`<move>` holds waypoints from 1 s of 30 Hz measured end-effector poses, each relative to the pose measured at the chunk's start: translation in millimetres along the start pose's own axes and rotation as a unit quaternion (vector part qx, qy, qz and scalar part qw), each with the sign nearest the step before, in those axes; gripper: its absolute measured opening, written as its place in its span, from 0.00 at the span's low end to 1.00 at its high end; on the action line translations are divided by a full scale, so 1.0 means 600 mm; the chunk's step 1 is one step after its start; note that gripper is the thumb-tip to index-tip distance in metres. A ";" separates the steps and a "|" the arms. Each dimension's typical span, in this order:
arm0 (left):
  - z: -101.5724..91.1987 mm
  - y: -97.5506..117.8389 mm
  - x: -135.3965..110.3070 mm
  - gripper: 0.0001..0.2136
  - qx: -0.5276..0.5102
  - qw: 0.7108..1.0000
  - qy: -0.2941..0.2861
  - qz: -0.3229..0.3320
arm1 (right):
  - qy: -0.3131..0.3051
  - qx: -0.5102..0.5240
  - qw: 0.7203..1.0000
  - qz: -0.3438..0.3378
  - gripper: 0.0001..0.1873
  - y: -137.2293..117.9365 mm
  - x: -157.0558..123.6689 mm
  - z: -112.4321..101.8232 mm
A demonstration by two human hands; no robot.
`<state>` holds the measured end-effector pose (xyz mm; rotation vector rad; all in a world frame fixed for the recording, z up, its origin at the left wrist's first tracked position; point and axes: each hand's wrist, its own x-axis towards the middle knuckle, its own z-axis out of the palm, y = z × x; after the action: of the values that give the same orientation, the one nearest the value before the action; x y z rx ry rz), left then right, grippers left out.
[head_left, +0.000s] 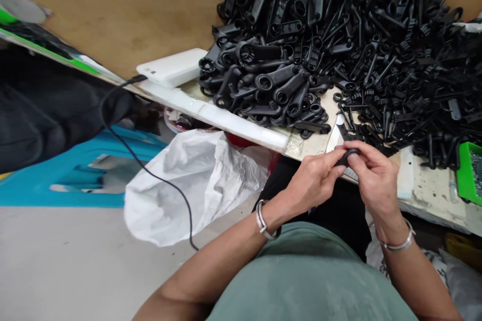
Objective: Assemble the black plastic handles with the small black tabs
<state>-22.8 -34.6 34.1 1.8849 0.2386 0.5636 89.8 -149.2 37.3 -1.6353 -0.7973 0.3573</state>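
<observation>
My left hand [314, 180] and my right hand [374, 178] meet at the table's near edge, both pinching one small black plastic part [346, 156] between the fingertips. Each wrist wears a silver bracelet. Just beyond the hands lies a big heap of black plastic parts [339, 40]: thick ring-ended pieces on the left side [271, 85] and thinner strap-like pieces on the right [406, 75]. The part in my fingers is mostly hidden by them.
A white power bank [171, 66] with a black cable [150, 170] sits at the table's left corner. A white woven sack [196, 180] stands open below the table edge. A green bin [469, 173] is at the right. Blue plastic [56, 180] lies on the floor.
</observation>
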 end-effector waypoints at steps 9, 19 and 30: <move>0.024 -0.029 0.020 0.16 -0.359 0.926 0.034 -0.107 | -0.006 0.070 0.996 0.048 0.16 0.010 0.013 -0.001; 0.020 -0.009 0.015 0.17 -0.418 0.900 0.066 -0.105 | 0.002 -0.100 0.994 -0.041 0.07 -0.002 -0.020 0.006; -0.024 -0.004 0.011 0.12 0.197 0.972 -0.059 0.115 | -0.116 -0.139 0.975 -0.130 0.07 -0.022 0.010 -0.048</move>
<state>-24.2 -19.0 37.9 2.3434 0.0543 0.5891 108.3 -165.9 58.0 -1.7389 -1.2706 0.2599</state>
